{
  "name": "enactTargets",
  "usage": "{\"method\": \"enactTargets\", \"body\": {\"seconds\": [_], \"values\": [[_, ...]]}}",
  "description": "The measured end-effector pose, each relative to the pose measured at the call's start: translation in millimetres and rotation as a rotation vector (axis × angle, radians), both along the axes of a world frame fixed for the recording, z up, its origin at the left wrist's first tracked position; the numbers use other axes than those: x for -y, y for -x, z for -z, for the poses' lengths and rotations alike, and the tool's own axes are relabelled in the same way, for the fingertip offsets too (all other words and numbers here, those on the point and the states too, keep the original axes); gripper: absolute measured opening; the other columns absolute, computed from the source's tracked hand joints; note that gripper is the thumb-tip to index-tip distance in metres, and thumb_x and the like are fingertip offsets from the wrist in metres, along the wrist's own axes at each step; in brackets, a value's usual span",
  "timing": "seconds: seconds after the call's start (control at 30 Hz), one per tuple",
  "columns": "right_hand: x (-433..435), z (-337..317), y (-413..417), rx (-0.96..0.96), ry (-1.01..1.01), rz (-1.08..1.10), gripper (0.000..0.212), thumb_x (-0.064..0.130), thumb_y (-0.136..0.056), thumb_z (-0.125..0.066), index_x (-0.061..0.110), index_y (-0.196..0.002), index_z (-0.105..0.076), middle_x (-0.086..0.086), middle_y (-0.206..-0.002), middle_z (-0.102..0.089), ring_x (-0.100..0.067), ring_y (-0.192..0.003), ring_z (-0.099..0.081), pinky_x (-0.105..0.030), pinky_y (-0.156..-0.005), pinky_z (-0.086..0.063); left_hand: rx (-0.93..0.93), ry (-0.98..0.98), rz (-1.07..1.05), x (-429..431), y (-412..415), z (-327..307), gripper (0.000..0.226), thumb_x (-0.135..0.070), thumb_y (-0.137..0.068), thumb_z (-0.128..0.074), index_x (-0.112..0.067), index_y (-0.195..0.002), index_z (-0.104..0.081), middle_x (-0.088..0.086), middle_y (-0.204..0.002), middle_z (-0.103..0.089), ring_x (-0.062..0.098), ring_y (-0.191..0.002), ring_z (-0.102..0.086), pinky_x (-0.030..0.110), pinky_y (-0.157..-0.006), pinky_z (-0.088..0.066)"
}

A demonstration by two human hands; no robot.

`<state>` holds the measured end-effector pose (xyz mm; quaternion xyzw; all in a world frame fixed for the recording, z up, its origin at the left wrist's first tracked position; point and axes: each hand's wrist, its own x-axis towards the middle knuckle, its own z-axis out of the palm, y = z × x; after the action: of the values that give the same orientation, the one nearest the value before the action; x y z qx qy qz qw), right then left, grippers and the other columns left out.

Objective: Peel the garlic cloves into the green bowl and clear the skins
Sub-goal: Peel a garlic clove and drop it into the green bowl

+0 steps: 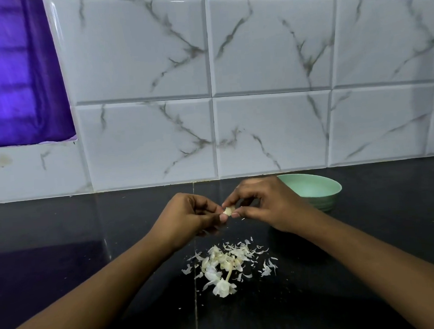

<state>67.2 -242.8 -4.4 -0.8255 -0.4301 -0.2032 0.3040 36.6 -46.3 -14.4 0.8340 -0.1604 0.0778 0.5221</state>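
Garlic clove (228,211) sits pinched between both hands, just left of the green bowl (321,181). The left hand (188,217) grips it in curled fingers, and the right hand (266,204) nips its skin between thumb and fingertip. The person would likely do best to steady the clove, tear the skin lengthwise, and let scraps fall on the heap of skins (227,265), which lies left of the bowl and nearer the person.

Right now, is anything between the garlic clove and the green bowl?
Nothing loose. The left hand and right hand pinch the garlic clove; only the right hand lies between it and the green bowl, covering part of its rim. The skins pile lies nearer the person.
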Motion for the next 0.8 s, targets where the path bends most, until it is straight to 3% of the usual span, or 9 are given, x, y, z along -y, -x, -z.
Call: {"method": "enactTargets", "body": {"seconds": [0.13, 0.3, 0.37, 0.5, 0.63, 0.8], "values": [[-0.9, 0.6, 0.6, 0.175, 0.045, 0.034, 0.017, 0.024, -0.077, -0.072, 0.018, -0.093, -0.075, 0.007, -0.089, -0.068, -0.007, -0.076, -0.065, -0.029, -0.066, -0.054, 0.019, -0.031, 0.017, 0.8, 1.6, -1.6, 0.004, -0.015, -0.083, -0.071, -0.013, -0.079, -0.073, 0.004, -0.072, -0.074, 0.008, -0.057, -0.065, 0.020, -0.058, -0.050], [-3.2, 0.0, 6.4, 0.228, 0.043, 0.026, 0.015, 0.035, -0.076, -0.071, 0.024, -0.086, -0.074, 0.009, -0.095, -0.066, -0.006, -0.081, -0.064, -0.029, -0.064, -0.053, -0.015, 0.022, 0.024, 0.0, 1.8, -2.5, 0.005, -0.014, -0.081, -0.071, -0.009, -0.082, -0.073, 0.007, -0.074, -0.075, 0.015, -0.063, -0.068, 0.036, -0.072, -0.054], [-4.2, 0.1, 6.5, 0.246, 0.048, 0.031, 0.017, 0.040, -0.077, -0.069, 0.025, -0.084, -0.074, 0.013, -0.090, -0.060, -0.008, -0.081, -0.060, -0.034, -0.062, -0.052, -0.039, 0.054, 0.024, 1.0, 2.1, -2.5, 0.006, -0.013, -0.079, -0.073, -0.008, -0.080, -0.073, 0.008, -0.072, -0.074, 0.014, -0.062, -0.068, 0.035, -0.073, -0.053], [-1.9, -2.0, 5.7, 0.185, -0.007, -0.014, 0.013, 0.025, -0.077, -0.072, 0.015, -0.085, -0.074, 0.021, -0.083, -0.049, -0.006, -0.074, -0.059, -0.032, -0.064, -0.054, -0.111, 0.137, 0.048, 2.4, 3.7, -3.2, 0.009, -0.019, -0.075, -0.073, -0.011, -0.079, -0.073, 0.008, -0.076, -0.075, 0.012, -0.064, -0.068, 0.026, -0.066, -0.052], [4.9, -6.0, 4.2, 0.124, -0.019, -0.060, 0.007, 0.013, -0.077, -0.074, 0.008, -0.083, -0.073, 0.008, -0.088, -0.056, -0.009, -0.080, -0.061, -0.022, -0.067, -0.054, -0.176, 0.207, 0.050, 3.8, 3.3, -2.3, 0.005, -0.016, -0.082, -0.069, -0.011, -0.081, -0.071, 0.003, -0.075, -0.074, 0.008, -0.062, -0.067, 0.020, -0.059, -0.049], [13.6, -10.3, 0.7, -0.017, -0.022, -0.045, 0.007, 0.009, -0.075, -0.078, 0.011, -0.079, -0.073, 0.004, -0.091, -0.058, -0.010, -0.083, -0.062, -0.031, -0.071, -0.056, -0.210, 0.308, 0.017, -0.8, 0.5, -4.5, 0.005, -0.013, -0.083, -0.067, -0.015, -0.079, -0.070, 0.004, -0.080, -0.075, 0.010, -0.065, -0.068, 0.023, -0.059, -0.051]]}}
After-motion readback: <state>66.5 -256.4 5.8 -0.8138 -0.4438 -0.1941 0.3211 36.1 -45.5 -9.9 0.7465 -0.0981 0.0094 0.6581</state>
